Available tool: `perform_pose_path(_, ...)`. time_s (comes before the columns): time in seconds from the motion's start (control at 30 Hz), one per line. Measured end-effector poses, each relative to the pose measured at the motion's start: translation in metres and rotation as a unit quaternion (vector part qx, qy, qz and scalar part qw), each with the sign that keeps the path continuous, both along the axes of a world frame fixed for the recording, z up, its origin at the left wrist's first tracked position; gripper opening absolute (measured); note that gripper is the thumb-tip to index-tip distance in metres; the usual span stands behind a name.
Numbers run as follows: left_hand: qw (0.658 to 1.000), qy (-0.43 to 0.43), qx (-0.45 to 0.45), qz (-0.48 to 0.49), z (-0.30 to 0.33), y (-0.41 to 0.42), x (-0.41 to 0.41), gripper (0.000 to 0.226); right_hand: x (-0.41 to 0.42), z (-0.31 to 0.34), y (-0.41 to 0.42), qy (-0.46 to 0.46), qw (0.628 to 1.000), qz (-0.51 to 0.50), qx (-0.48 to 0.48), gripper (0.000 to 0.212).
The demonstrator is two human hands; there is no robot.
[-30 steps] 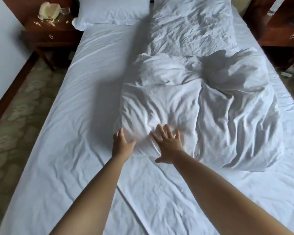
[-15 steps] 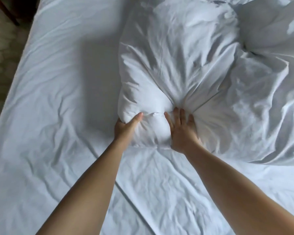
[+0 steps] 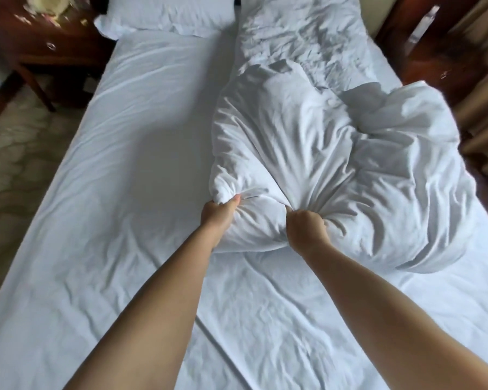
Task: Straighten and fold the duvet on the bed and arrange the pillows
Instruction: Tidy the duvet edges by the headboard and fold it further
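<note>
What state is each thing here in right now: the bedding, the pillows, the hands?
White crumpled duvet: bunched in a heap on the bed's right half, unfolded.
Left hand: grips the duvet's near edge.
Right hand: grips a bunch of duvet fabric.
White flat pillow: lying at the head, left side.
White bedsheet: wrinkled, uncovered.
Dark wooden nightstand: littered on top.

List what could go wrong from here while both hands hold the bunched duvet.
1. The left hand and right hand grip the duvet close together in one bunch, so pulling may likely drag it as a lump instead of spreading it.
2. Much of the duvet is heaped at the bed's right edge; a tug could tip it toward the floor.
3. Dragging could further crease the wrinkled sheet.
</note>
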State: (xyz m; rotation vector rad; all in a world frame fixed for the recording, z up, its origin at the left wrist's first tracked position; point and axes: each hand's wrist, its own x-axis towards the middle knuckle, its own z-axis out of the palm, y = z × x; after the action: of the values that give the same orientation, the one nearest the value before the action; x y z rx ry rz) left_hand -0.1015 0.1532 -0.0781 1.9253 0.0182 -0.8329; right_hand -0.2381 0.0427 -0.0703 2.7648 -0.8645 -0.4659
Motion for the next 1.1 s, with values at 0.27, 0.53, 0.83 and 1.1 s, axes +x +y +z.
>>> perform_pose_path(0.27, 0.998, -0.016, -0.043, -0.035, 0.060, 0.011, -0.077, 0.054, -0.085, 0.068, 0.007, -0.028, 0.999, -0.013, -0.025, 0.039)
perform_pose_path(0.53, 0.999, -0.014, 0.016, -0.047, 0.061, 0.116, -0.188, 0.049, -0.198, 0.076, 0.104, 0.011, 0.999, 0.017, 0.050, 0.042)
perform_pose_path(0.83, 0.995, -0.024, 0.096, -0.025, 0.049, 0.188, -0.268, 0.056, -0.275, 0.059, 0.169, 0.031, 0.991, 0.040, 0.128, 0.044)
perform_pose_path(1.1, 0.933, -0.139, 0.323, -0.077, 0.065, 0.156, -0.245, 0.086, -0.264, 0.046, 0.124, 0.019, 0.966, 0.038, 0.254, 0.089)
